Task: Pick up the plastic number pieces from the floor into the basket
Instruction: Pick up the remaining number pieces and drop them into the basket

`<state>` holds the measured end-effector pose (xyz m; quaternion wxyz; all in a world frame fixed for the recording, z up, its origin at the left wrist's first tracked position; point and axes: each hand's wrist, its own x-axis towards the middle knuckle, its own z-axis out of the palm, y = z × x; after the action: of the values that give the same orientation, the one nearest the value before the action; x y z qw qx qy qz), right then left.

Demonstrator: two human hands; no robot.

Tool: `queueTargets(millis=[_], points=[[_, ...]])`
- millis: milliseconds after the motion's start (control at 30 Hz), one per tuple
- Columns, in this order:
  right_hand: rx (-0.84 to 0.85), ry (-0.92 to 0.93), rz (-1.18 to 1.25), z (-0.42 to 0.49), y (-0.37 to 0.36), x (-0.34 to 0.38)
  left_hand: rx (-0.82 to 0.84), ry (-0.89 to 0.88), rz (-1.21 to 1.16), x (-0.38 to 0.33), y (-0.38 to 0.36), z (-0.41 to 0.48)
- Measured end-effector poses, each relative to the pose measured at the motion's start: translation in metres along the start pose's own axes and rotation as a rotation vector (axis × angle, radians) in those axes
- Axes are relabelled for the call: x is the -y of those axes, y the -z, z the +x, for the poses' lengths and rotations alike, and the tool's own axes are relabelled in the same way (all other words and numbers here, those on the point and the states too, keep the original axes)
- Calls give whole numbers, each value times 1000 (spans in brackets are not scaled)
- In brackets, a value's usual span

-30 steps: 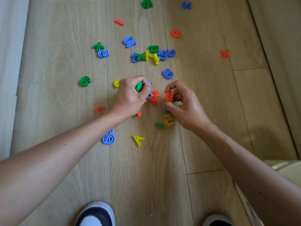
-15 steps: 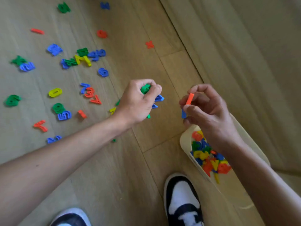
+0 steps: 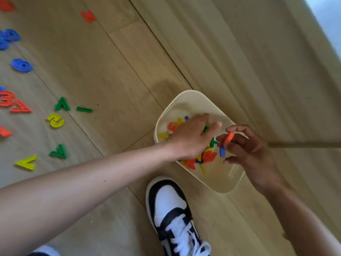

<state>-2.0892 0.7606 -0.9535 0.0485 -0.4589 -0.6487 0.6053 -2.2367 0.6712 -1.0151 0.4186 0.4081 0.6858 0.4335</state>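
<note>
A cream plastic basket [image 3: 186, 97] stands on the wooden floor with several coloured number pieces [image 3: 208, 157] in it. My left hand [image 3: 191, 137] hovers over the basket, fingers curled round a green piece [image 3: 205, 128]. My right hand [image 3: 252, 150] is just to its right over the basket, pinching an orange piece [image 3: 228, 138] and a blue piece [image 3: 222, 152]. More pieces lie on the floor to the left: a yellow 5 [image 3: 55, 120], green pieces [image 3: 61, 104], an orange 7 [image 3: 20, 108], a blue 0 [image 3: 22, 65].
My black-and-white shoe [image 3: 171, 213] stands just in front of the basket. An orange piece [image 3: 89, 16] lies far up on the floor. A beige curtain or fabric [image 3: 258, 61] hangs along the right, close behind the basket.
Both hands have carried their pieces from the floor pile to the right and now sit over the basket. The view has swung right with them.
</note>
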Motion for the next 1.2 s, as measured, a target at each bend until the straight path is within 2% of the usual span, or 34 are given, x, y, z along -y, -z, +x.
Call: queueTargets(millis=[167, 267, 367, 500, 633, 733, 800, 900, 1000, 1100, 1200], points=[[-3, -63, -12, -5, 0, -15, 12, 88, -240, 4, -1, -7], [-64, -90, -12, -4, -1, -16, 10, 125, -377, 5, 0, -5], [-148, -73, -51, -1, -3, -13, -80, 119, -417, 6, 5, -4], [-181, 61, -72, 5, -14, -2, -217, 22, -476, -5, 27, -20], [-77, 242, -70, 13, -59, 30, -406, -94, -511, -14, 77, -54], [89, 353, -83, 18, -114, 58, -619, -94, -353, 8, 124, -95], [257, 398, -130, 23, -154, 71, -756, -43, -191, 37, 148, -130], [458, 456, -412, 37, -216, 77, -933, 119, 156, 90, 167, -191], [539, 594, -830, 58, -267, 68, -945, 415, 460, 135, 173, -251], [601, 648, -1098, 73, -303, 57, -911, 693, 632, 158, 168, -292], [590, 706, -1261, 77, -326, 52, -861, 749, 626, 168, 160, -301]])
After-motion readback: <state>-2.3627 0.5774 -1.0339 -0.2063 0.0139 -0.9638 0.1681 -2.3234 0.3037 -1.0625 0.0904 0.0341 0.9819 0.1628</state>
